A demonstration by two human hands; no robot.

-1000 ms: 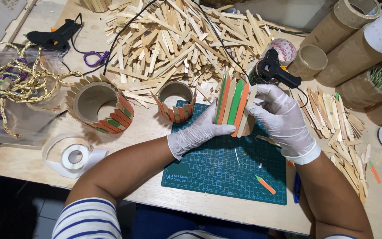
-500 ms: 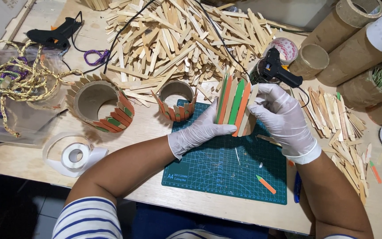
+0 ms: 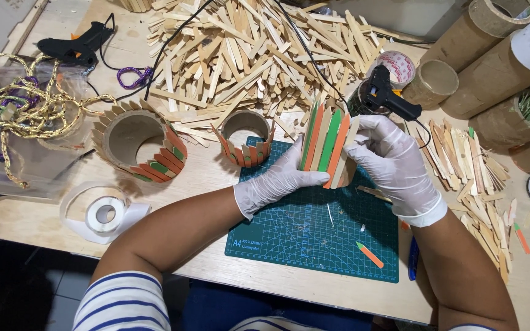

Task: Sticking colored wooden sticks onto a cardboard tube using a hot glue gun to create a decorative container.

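Note:
Both hands wear white gloves. My left hand (image 3: 280,178) grips the near side of a cardboard tube clad in orange, green and plain wooden sticks (image 3: 326,142), which stands over the green cutting mat (image 3: 314,239). My right hand (image 3: 386,160) holds the same tube from the right, fingers pressed on its outermost plain stick. A black glue gun (image 3: 383,97) rests just behind my right hand, touching nothing I hold.
A big heap of plain wooden sticks (image 3: 246,55) fills the back. Two stick-clad rings (image 3: 139,144) (image 3: 245,138) sit to the left, a white tape roll (image 3: 102,213) near the front edge, cardboard tubes (image 3: 492,49) at the right, a second glue gun (image 3: 72,46) and cords (image 3: 26,110) at the left.
Nothing has visibly moved apart from a slight shift of my fingers on the tube.

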